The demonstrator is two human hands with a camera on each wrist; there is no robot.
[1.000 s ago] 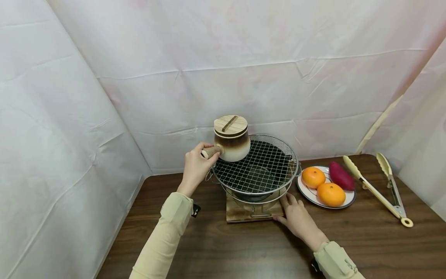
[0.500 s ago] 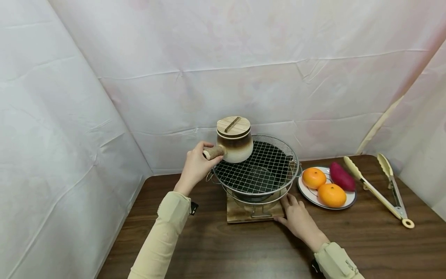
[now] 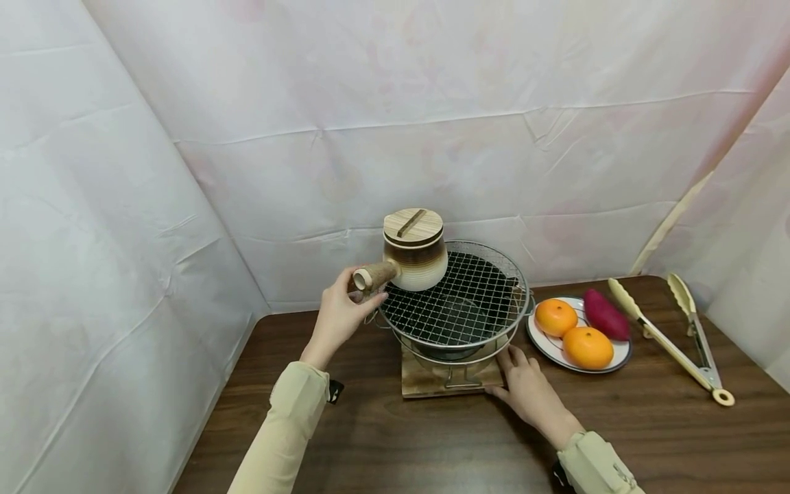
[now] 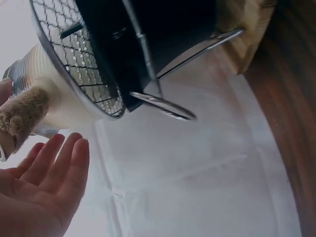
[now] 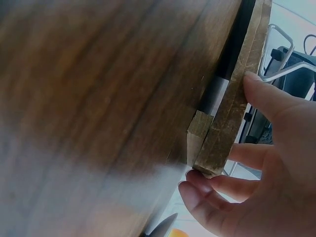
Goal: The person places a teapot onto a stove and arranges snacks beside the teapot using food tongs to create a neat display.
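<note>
A small brown-and-cream pot (image 3: 420,271) with a wooden lid (image 3: 412,226) stands on the left part of a round wire grill mesh (image 3: 459,319). Its twine-wrapped handle (image 3: 378,274) points toward the left front. Just beneath that handle is my left hand (image 3: 338,315), its fingers loosely extended; the left wrist view shows a gap between these fingers and the handle (image 4: 24,112). Below the mesh, the stove rests on a wooden board (image 3: 426,387). My right hand (image 3: 529,392) grips the board's right front corner, thumb on one edge and fingers bent at the side (image 5: 228,118).
Right of the stove, a white plate (image 3: 558,358) carries two oranges (image 3: 588,347) and a purple sweet potato (image 3: 606,315). Spread tongs (image 3: 675,348) lie farther right on the dark wooden table (image 3: 370,439). A pale cloth (image 3: 345,171) hangs behind.
The pot first shifted slightly right with my left hand on its handle. That hand has since let go and dropped a little down and left. My right hand has stayed at the board.
</note>
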